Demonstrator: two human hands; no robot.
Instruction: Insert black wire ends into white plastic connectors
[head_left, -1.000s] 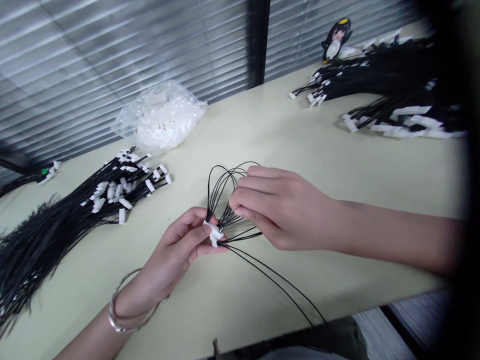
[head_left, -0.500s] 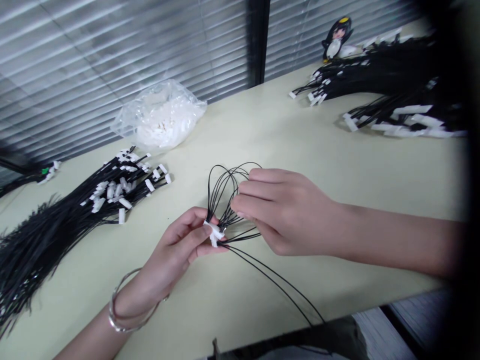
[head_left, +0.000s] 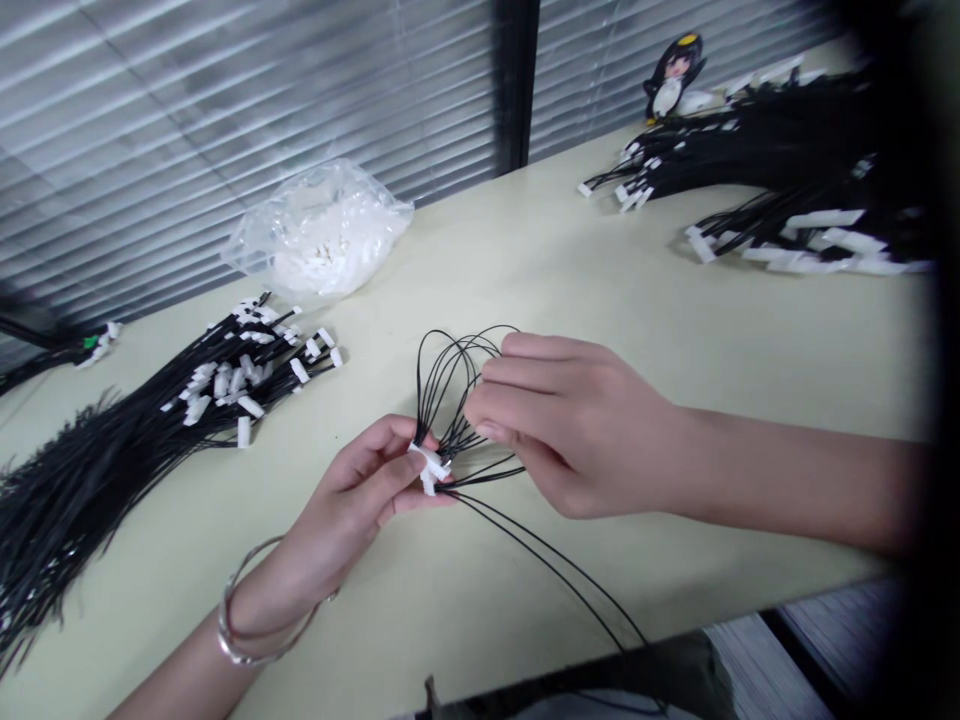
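Observation:
White wire connectors [head_left: 430,464] are pinched between the thumb and fingers of my left hand [head_left: 375,475]. Thin black wires [head_left: 450,370] come out of them, some looping upward and over to my right hand [head_left: 577,425]. That hand is closed around part of the wires, its fingers curled and the thumb pressed against them; the wire ends inside it are hidden. Two loose wires [head_left: 555,545] trail from the connectors down to the right, past the table's front edge. A metal bangle [head_left: 247,655] circles my left wrist.
On the left lies a thick bundle of black wires [head_left: 112,480] with white connectors. Behind it sits a clear plastic bag [head_left: 322,240] of small white parts. More wire bundles [head_left: 750,150] and a penguin figure [head_left: 673,80] are at the back right, before window blinds [head_left: 262,90].
My right hand has shifted very slightly, its thumb now showing more beneath the fingers. My left hand and the connectors stay in place.

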